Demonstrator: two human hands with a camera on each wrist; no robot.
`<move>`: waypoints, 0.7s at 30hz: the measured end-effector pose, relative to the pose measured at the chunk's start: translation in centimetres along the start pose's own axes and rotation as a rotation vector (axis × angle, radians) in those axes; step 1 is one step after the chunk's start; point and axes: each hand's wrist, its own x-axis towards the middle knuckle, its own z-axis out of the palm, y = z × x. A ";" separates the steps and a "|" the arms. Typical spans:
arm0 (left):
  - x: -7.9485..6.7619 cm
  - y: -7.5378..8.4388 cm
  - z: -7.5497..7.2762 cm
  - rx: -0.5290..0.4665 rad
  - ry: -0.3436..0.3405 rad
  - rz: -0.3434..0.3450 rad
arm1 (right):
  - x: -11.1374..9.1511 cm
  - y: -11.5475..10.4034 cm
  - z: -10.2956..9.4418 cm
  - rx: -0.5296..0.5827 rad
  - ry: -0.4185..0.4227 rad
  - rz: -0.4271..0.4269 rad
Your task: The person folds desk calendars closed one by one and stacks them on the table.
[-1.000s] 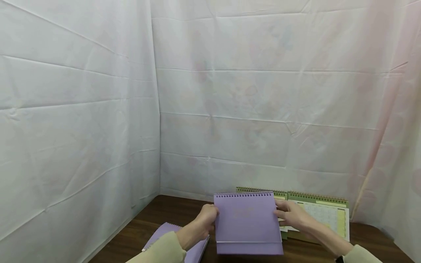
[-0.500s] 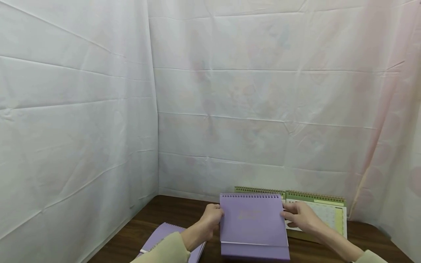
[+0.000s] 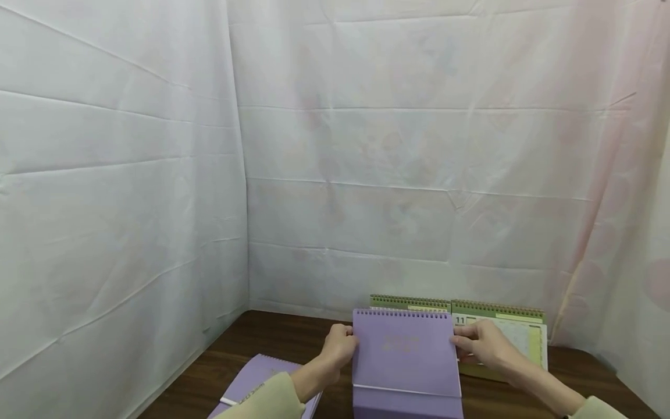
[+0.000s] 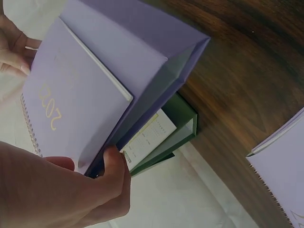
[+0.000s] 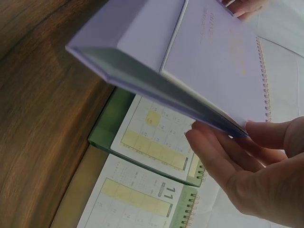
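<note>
A purple spiral-bound desk calendar (image 3: 405,355) is folded into a triangular stand, with gold print on its cover. Its spiral edge is up and its base faces me. My left hand (image 3: 339,349) grips its left side edge. On the opposite side my right hand (image 3: 484,346) pinches the edge, thumb on the cover and fingers behind, as the right wrist view shows. Close behind it stand two green desk calendars: one (image 3: 410,302) mostly hidden by the purple one, the other (image 3: 523,334) partly covered by my right hand.
Another purple calendar (image 3: 264,372) lies flat on the dark wooden table (image 3: 282,329) at the left, partly under my left sleeve in the head view. White patterned cloth (image 3: 345,145) hangs behind the table and along its left side.
Both hands have carried the purple calendar a little to the right and lower in the head view, gripping it throughout. More of the right green calendar's page, with an "11", now shows.
</note>
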 end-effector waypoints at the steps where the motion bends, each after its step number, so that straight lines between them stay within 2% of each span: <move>1: 0.0 0.1 0.1 -0.002 0.002 0.001 | 0.0 -0.1 -0.1 0.003 -0.001 0.009; 11: -0.2 0.7 0.9 0.019 -0.018 -0.016 | -0.4 0.1 -1.4 -0.016 -0.058 0.012; 18: -0.2 -0.6 1.8 -0.026 -0.075 -0.069 | -0.4 1.3 -1.8 0.025 -0.102 0.063; 21: -0.3 -1.1 2.1 -0.011 -0.089 -0.104 | -0.3 2.1 -1.7 0.049 -0.130 0.101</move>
